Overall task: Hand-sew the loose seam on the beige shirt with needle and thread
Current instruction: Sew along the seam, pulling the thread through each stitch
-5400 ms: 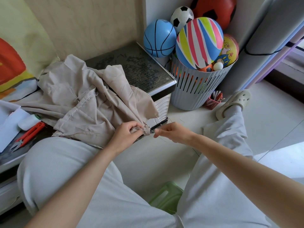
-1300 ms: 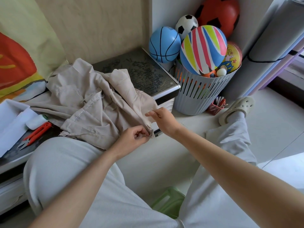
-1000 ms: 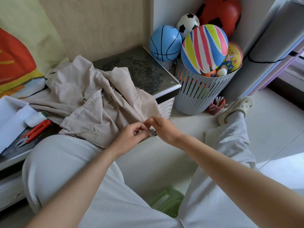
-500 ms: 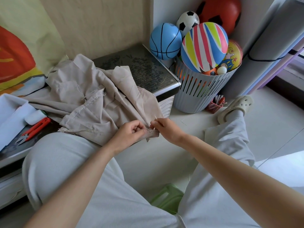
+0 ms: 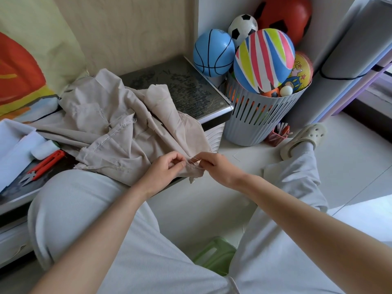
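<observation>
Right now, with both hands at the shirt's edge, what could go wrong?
1. The left hand pinches the beige shirt right beside the needle held by the right hand; a push could prick a fingertip.
2. The worked corner hangs past the table edge, so the fabric may slip or bunch.
3. The red snips lie near the table's front edge by the knee and could be knocked off.

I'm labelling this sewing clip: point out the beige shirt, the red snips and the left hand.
beige shirt (image 5: 95, 112), head view, on cloth above its stitched seam.
red snips (image 5: 47, 162), head view, on the red handle.
left hand (image 5: 164, 171), head view, on the back of the hand.
</observation>
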A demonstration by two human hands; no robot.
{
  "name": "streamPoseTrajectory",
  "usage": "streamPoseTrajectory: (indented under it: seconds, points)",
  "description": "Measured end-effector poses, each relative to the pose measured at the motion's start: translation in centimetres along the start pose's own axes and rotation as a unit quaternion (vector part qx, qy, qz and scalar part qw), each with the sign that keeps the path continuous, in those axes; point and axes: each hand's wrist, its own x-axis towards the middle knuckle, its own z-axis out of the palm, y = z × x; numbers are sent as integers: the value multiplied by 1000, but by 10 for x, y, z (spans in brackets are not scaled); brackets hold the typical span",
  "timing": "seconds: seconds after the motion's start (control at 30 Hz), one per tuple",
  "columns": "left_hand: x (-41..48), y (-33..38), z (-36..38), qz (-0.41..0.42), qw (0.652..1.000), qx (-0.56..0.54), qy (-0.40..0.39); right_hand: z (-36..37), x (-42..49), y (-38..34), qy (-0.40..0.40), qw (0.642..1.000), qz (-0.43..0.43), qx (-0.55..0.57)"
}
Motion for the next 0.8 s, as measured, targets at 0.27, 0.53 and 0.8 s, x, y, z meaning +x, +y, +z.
streamPoseTrajectory:
  seconds: [0.27, 0.53, 0.8]
  points:
    - [1, -5, -2, 16, 1000, -18, 12, 4, 0, 0, -5, 999, 13, 39]
    - [2, -4, -2, 22, 999, 4, 23, 1, -2, -2, -20, 999, 3, 39]
    - [3, -4, -2, 24, 1000, 12, 16, 5, 0, 2, -21, 998, -2, 58]
